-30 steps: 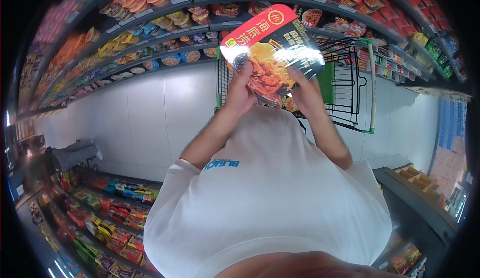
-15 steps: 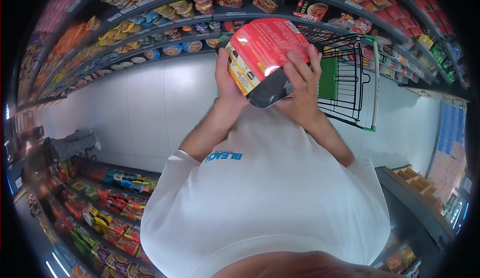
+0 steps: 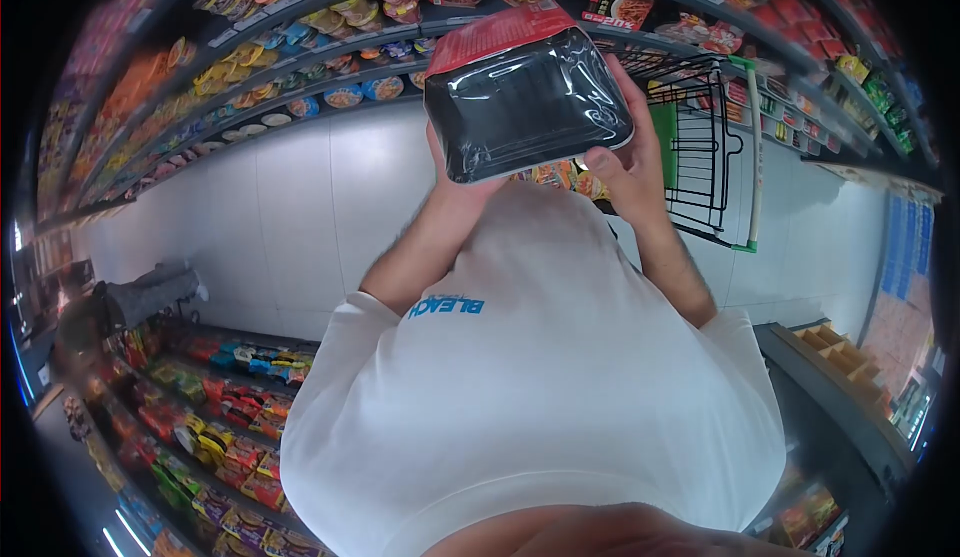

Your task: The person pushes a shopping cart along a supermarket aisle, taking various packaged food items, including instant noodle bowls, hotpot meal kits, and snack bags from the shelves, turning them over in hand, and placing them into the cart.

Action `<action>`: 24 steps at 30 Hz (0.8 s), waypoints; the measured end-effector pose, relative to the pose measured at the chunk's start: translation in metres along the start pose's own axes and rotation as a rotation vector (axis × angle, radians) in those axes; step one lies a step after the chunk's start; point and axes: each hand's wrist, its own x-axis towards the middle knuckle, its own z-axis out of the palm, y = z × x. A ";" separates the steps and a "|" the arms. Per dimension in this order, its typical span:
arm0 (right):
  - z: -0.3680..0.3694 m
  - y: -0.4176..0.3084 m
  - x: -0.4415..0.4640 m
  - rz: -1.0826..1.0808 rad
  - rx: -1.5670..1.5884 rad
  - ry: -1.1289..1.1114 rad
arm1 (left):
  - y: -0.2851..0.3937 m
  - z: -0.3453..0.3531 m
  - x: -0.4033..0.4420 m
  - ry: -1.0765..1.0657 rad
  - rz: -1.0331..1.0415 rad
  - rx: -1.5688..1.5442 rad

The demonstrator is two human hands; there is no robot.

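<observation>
A boxed food package [image 3: 530, 107] is held up in front of the chest, its black, film-wrapped bottom toward the camera and a red printed side along the top. My left hand [image 3: 455, 177] grips its left lower corner, the fingers mostly hidden behind it. At the right side my right hand [image 3: 632, 152] holds it, thumb near the lower right corner and fingers along the edge. Behind the package and to the right is a black wire shopping cart [image 3: 700, 147] with green corners. Colourful packs [image 3: 555, 175] show below the package.
Curved shelves [image 3: 300, 72] of bowls and packets run across the top. More stocked shelves [image 3: 230, 407] are at the lower left. A person [image 3: 150, 302] is at the far left. Wooden compartments [image 3: 835, 357] and blue stacked goods [image 3: 908, 247] stand at the right.
The package has been turned over, from its picture front through its red printed side to its black bottom. My right hand has shifted from its face to its right edge.
</observation>
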 end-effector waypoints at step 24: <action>-0.017 0.008 -0.002 0.004 0.316 0.201 | -0.017 0.022 -0.013 -0.333 -0.209 -0.228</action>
